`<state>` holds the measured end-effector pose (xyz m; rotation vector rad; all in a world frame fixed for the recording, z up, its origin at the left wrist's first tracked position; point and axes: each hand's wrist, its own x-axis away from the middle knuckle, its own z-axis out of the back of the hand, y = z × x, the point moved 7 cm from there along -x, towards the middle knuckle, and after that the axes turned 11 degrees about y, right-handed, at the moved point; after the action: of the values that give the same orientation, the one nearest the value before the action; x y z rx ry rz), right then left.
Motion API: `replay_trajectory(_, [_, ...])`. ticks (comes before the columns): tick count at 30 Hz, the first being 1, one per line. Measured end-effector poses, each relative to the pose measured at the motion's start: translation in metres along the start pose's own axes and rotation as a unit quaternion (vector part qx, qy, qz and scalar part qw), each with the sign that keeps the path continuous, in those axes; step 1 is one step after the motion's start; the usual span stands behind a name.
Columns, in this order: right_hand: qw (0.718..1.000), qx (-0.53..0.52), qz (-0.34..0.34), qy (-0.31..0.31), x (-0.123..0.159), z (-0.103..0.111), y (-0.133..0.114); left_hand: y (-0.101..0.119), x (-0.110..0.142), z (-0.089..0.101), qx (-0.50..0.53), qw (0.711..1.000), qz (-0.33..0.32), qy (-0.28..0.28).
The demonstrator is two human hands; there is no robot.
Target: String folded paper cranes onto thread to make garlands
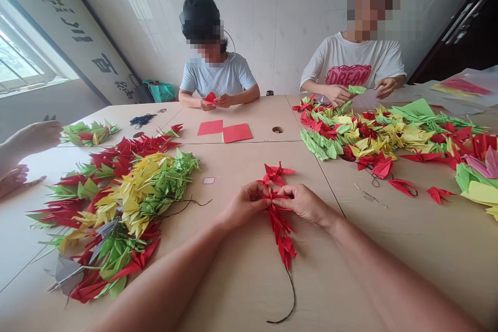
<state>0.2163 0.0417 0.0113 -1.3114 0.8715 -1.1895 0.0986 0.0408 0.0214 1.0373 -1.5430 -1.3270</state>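
My left hand [247, 204] and my right hand [305, 203] meet over the table, both pinching a red folded paper crane [272, 195] between thumbs and fingertips. Just below my fingers, more red paper cranes [286, 249] are bunched in a line. A dark cord [292, 298] trails out of the lowest one toward me and curls on the tabletop. Beyond my fingertips lies another red crane [277, 174]. My fingers hide part of the crane they hold.
Strung red, yellow and green cranes [128, 187] are heaped at left, and another heap [373, 129] lies at right. Red paper squares [237, 133] lie across the table [233, 290]. Two people sit opposite, folding paper. Someone's hands [35, 137] show at far left. Thin wire [370, 196] lies at right.
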Motion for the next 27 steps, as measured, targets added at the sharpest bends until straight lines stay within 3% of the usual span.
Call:
replay_trajectory(8, [1.0,-0.014,0.004,-0.018,0.0008,-0.0036,-0.0028,-0.0056,-0.0009,0.0044,-0.06,0.998,-0.012,0.032])
replay_trajectory(14, [1.0,-0.015,0.016,0.001,0.0006,-0.0002,-0.0047,-0.0056,-0.0015,0.0049,-0.029,0.999,-0.011,0.028])
replay_trajectory(22, [1.0,0.017,0.011,0.007,-0.0019,-0.0001,-0.0022,-0.0045,0.0004,0.0039,-0.126,0.99,-0.054,0.03])
replay_trajectory(27, [0.999,0.025,0.02,0.0,-0.0018,-0.001,-0.0019,-0.0054,0.0004,0.0044,-0.133,0.989,-0.056,0.036])
